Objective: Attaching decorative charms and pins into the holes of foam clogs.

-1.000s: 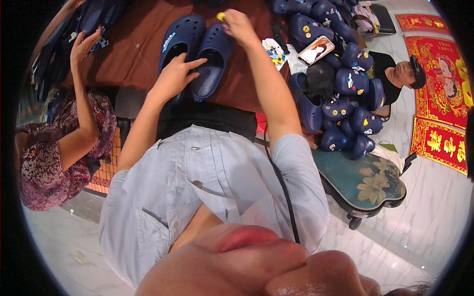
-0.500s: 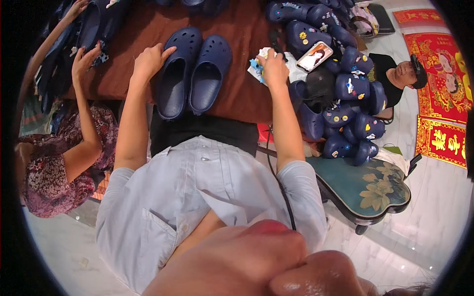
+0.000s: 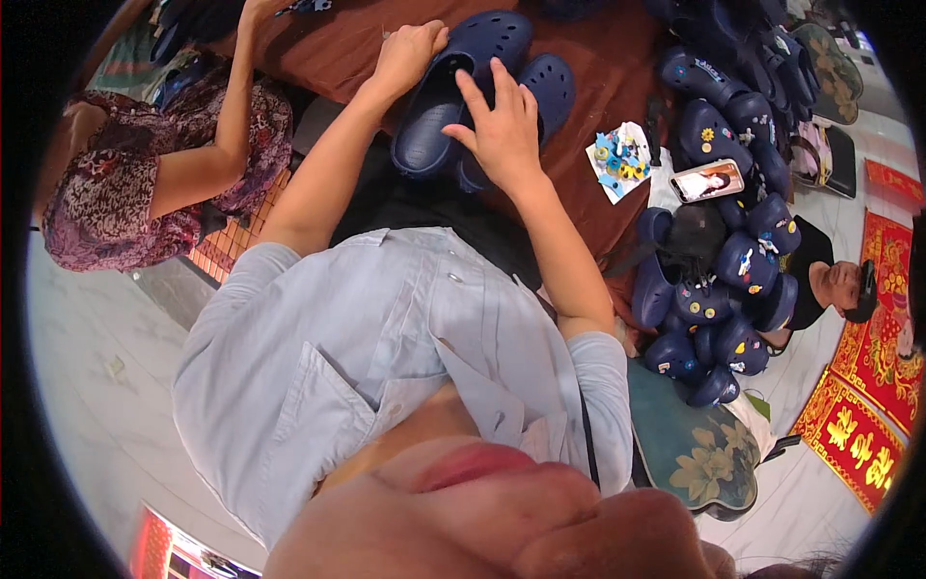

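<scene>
A pair of navy clogs lies side by side on the brown cloth in front of me, toes pointing away. My left hand (image 3: 410, 58) is closed, its knuckles against the outer side of the left clog (image 3: 424, 135) by the toe part; what its fingers hold, if anything, is hidden. Over the pair hovers my right hand (image 3: 502, 130), fingers spread and nothing seen in them. It covers part of the right clog (image 3: 554, 92). To the right, a white sheet (image 3: 632, 135) carries several small charms (image 3: 617, 166) in blue, yellow and black.
Navy clogs with charms (image 3: 748, 261) are heaped at the right, beside a lit phone (image 3: 705, 180). A flower-patterned chair seat (image 3: 699, 454) stands at the lower right. One person (image 3: 820, 285) is at the far right; another in a patterned top (image 3: 106, 193) sits at my left.
My right hand has left the charms on the white sheet and come left over the clogs. The whole view has turned and shifted. My left hand stays beside the left clog.
</scene>
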